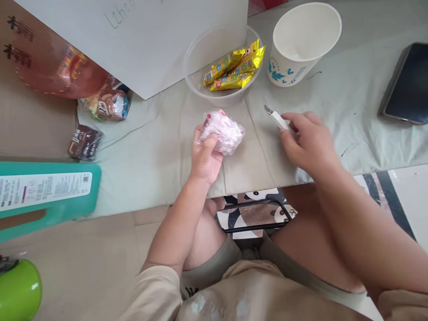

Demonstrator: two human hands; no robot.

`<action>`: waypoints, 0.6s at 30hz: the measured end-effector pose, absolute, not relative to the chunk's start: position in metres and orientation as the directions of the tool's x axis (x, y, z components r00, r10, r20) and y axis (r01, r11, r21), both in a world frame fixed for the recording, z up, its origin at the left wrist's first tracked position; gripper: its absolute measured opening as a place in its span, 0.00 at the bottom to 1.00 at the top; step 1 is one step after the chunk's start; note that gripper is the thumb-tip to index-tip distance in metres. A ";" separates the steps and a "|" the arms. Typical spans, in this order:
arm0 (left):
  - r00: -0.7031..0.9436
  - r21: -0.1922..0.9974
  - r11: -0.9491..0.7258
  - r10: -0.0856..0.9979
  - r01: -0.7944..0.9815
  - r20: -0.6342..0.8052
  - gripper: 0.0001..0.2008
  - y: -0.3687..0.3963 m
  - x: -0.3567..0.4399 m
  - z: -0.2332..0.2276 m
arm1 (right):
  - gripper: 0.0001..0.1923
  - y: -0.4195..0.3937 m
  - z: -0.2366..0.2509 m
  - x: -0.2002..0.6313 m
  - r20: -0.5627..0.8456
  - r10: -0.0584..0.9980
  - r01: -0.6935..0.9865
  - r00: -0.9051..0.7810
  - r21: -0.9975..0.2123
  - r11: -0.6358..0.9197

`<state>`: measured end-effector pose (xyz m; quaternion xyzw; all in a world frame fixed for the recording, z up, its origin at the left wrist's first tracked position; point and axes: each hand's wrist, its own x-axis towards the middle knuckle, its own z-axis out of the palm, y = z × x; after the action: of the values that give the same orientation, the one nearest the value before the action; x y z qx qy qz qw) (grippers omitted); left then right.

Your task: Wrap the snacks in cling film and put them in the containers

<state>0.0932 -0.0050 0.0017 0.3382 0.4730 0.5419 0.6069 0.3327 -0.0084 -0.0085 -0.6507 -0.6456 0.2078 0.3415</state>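
Note:
My left hand (pixel 207 154) is closed around a small plastic-wrapped packet (pixel 223 133), white with pink and red marks, held above the cloth's front part. To the right, my right hand (pixel 307 138) grips a white-handled utility knife (pixel 279 119); its short metal blade points up and left, apart from the packet. Just beyond the packet, a clear round plastic bowl (pixel 194 91) holds several yellow-wrapped snack sticks (pixel 230 69). A white paper cup (pixel 290 67) with blue leaf prints stands upright beside the bowl, beyond the knife.
A white box (pixel 160 49) stands behind the bowl. Brown snack packs (pixel 113 104) and a dark wrapped packet (pixel 85 141) lie at left, near a green container (pixel 95 187). A dark phone (pixel 408 84) rests at far right. The cloth-covered table (pixel 133 178) ends just before my knees.

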 end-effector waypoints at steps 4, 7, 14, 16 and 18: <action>-0.158 1.000 0.015 0.987 0.006 -0.014 0.20 -0.012 0.095 0.001 | 0.13 0.002 -0.019 0.342 0.208 0.972 0.748 0.110 -0.662 0.057; -0.203 0.937 0.027 0.978 0.349 0.048 0.16 -0.013 0.085 0.002 | 0.10 0.010 -0.022 0.349 0.212 0.968 0.757 0.136 -0.653 0.036; 0.087 0.719 -0.354 0.921 0.598 0.381 0.27 -0.005 0.059 -0.004 | 0.06 0.005 -0.010 0.328 0.353 0.930 0.808 0.099 -0.574 0.132; 0.183 0.678 -0.363 0.928 0.639 0.325 0.27 -0.002 0.062 -0.006 | 0.09 -0.004 -0.008 0.309 0.346 0.935 0.769 -0.072 -0.578 0.273; 0.166 0.664 -0.336 0.937 0.669 0.307 0.17 0.001 0.066 -0.008 | 0.12 -0.013 -0.008 0.292 0.327 0.920 0.700 -0.217 -0.605 0.380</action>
<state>0.0663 0.0012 -0.0080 0.7388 0.5434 0.3491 0.1923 0.2919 -0.0128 -0.0078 -0.5314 -0.7621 0.1662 0.3304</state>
